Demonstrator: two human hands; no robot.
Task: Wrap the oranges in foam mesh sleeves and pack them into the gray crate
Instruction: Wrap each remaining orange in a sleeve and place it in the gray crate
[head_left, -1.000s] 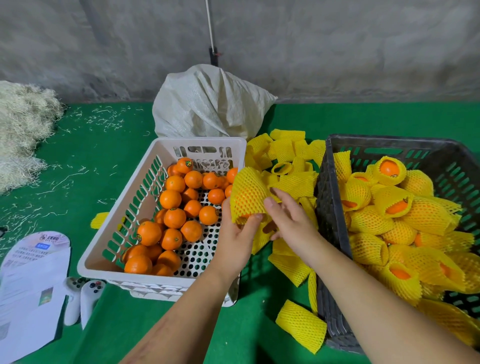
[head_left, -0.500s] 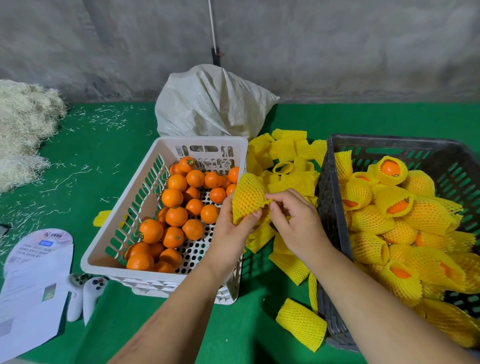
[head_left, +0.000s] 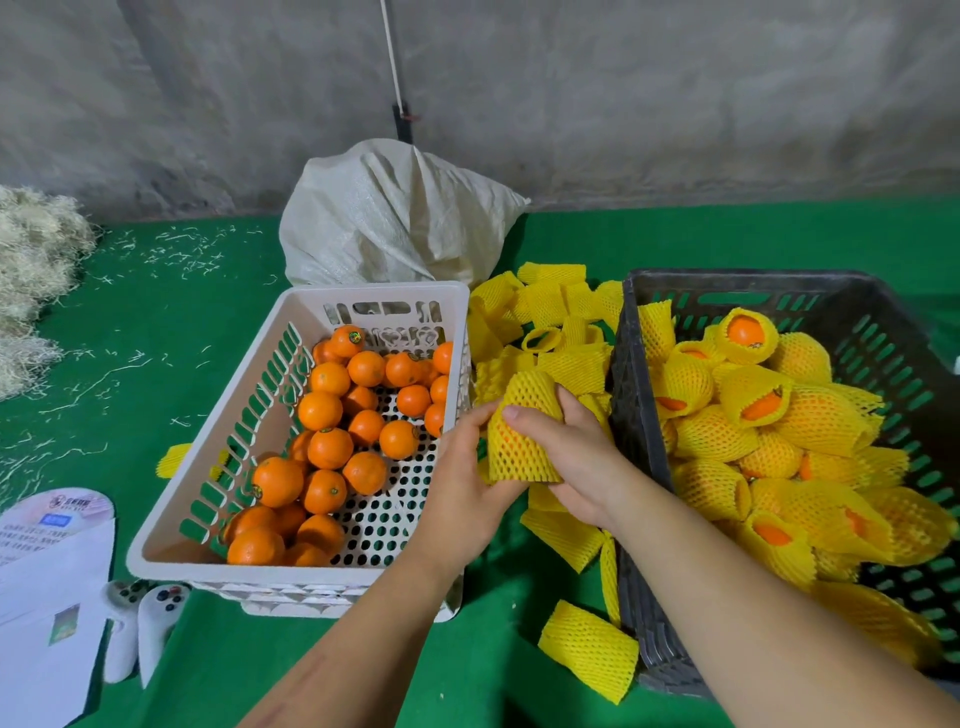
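Oranges in a yellow foam mesh sleeve (head_left: 522, 434): one was held between both hands, left hand (head_left: 470, 486) and right hand (head_left: 576, 457) curled round it, between the white plastic basket (head_left: 218, 467) and gray slatted crate (head_left: 631, 395). Wrapping looked nearly finished; next called for a rightward placement.

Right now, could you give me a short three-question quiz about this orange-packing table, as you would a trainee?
1. True or false: both hands hold the same sleeved orange.
2. Which crate holds the bare oranges? A) gray crate B) white crate
3. What lies heaped between the two crates?

Key:
1. True: the left hand and right hand both grip it.
2. B: the white crate holds bare oranges; the gray crate holds wrapped ones.
3. Empty yellow sleeves.
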